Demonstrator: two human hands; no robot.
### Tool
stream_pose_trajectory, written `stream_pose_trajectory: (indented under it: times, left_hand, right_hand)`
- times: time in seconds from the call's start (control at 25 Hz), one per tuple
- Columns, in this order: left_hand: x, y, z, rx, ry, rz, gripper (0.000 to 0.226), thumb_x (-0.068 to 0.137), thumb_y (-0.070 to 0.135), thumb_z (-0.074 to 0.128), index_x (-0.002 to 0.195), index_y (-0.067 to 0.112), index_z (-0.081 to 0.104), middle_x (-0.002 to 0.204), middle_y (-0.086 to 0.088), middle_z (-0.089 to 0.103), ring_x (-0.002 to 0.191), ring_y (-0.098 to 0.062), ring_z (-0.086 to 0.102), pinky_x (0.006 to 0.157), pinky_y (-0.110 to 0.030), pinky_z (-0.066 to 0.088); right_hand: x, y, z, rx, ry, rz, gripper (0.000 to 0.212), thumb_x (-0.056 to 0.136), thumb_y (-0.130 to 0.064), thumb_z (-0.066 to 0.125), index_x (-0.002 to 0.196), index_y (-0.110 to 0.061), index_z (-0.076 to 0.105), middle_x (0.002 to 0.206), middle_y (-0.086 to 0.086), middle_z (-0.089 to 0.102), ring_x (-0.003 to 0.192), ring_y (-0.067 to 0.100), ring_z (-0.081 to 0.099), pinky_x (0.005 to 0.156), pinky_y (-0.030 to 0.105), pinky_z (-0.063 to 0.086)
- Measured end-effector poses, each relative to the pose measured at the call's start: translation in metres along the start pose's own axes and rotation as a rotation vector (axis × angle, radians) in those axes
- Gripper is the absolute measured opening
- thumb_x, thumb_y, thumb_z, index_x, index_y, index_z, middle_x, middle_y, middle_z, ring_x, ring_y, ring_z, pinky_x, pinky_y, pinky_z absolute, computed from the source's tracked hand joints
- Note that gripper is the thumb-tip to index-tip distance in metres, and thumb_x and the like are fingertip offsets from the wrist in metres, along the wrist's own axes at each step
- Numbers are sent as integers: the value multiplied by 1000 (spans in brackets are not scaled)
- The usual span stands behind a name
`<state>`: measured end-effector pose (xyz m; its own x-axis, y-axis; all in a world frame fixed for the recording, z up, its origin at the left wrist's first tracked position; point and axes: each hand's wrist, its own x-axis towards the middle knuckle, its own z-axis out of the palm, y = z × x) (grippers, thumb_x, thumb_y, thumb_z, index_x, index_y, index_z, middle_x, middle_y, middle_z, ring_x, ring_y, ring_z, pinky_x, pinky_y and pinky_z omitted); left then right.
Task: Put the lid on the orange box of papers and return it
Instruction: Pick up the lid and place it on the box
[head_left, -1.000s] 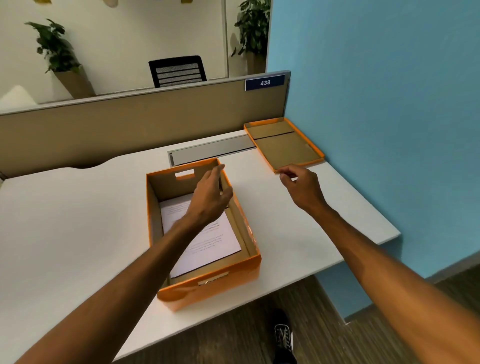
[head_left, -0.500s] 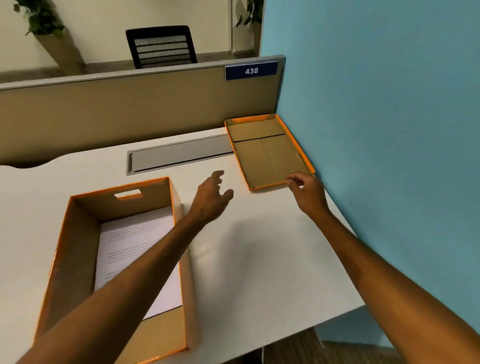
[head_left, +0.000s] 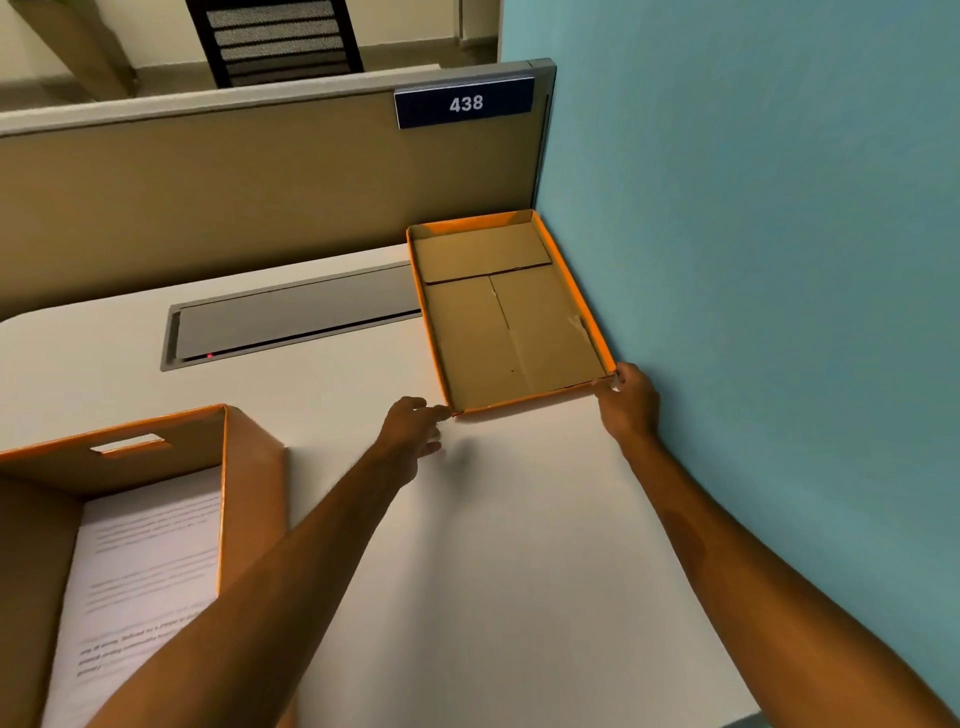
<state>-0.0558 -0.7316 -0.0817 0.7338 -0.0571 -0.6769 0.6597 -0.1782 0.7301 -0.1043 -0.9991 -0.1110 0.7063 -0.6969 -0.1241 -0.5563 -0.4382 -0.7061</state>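
The orange lid (head_left: 509, 332) lies upside down in the desk's far right corner, its brown cardboard inside facing up. My right hand (head_left: 626, 402) pinches its near right corner. The fingertips of my left hand (head_left: 413, 428) touch its near left corner, fingers spread and blurred. The lid rests flat on the desk. The open orange box (head_left: 249, 467) stands at the lower left, partly cut off by the frame, with white printed papers (head_left: 145, 571) inside. My left forearm crosses its right wall.
The white desk (head_left: 493, 571) stretches between box and lid. A grey cable flap (head_left: 296, 317) is set into it beside the lid. A beige partition (head_left: 208, 197) with a 438 plate (head_left: 465, 104) closes the back; a blue wall (head_left: 753, 260) runs along the right.
My view has swung right and closer to the lid. My left hand left the box and reached to the lid's near left corner. My right hand slid to the near right corner.
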Motion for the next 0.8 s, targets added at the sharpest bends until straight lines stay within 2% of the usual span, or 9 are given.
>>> stream_pose_trajectory:
  times: [0.12,0.2,0.28,0.32,0.4,0.48,0.56,0.64,0.8]
  left_hand:
    - [15,2,13,-68,14,-33,35,84,3,65,116,3,50,104,-18,54,89,-30,55,87,-45,52]
    - [23,5,18,-81,1,-39,30,85,3,64,113,4,51,105,-18,56,91,-30,56,88,-45,53]
    - [28,6,21,-108,-18,-62,27,88,3,61,114,1,54,103,-19,57,90,-29,56,89,-44,53]
    - [29,6,22,-141,-19,-86,26,89,3,59,114,0,55,101,-19,56,88,-28,56,88,-43,52]
    - [28,8,20,-235,-16,-131,19,91,-2,54,109,-2,55,95,-17,56,85,-26,56,90,-42,51]
    - [27,13,15,-315,-22,-145,15,91,-8,49,104,-2,55,94,-15,56,91,-28,56,94,-44,50]
    - [23,19,7,-410,-58,-137,18,91,-12,46,104,-4,56,98,-18,58,95,-31,58,98,-43,49]
    - [14,25,-1,-489,-121,-120,22,93,-13,43,110,-7,53,107,-23,59,103,-35,60,100,-42,48]
    - [2,28,-4,-455,-180,-72,19,95,-12,37,107,-7,51,112,-22,55,114,-37,56,100,-44,48]
  right_hand:
    - [15,4,6,68,-3,49,12,86,-6,52,90,-1,62,90,16,64,79,29,57,67,30,43]
    - [23,6,8,129,-17,84,5,82,-3,53,79,0,56,74,14,53,68,24,47,61,30,36]
    - [29,7,9,210,-16,141,13,81,-2,54,85,10,55,71,21,45,68,22,43,61,31,35]
    - [32,7,9,262,-13,176,19,81,-2,56,92,14,56,72,25,45,69,21,43,63,32,36]
    - [34,4,8,392,-38,256,23,85,-5,58,100,13,59,79,24,57,72,23,48,66,40,48]
    - [32,-2,6,564,-94,351,15,89,-6,59,103,-3,65,101,24,68,82,29,61,79,51,57]
    - [29,-9,1,786,-161,423,23,90,-4,59,113,-4,62,112,21,67,97,36,67,78,51,58]
    - [21,-16,-5,975,-234,449,32,91,-2,59,123,0,55,116,22,64,101,39,66,74,49,57]
    - [11,-15,-14,1060,-300,453,41,93,-1,57,134,1,49,124,22,62,109,40,63,81,53,55]
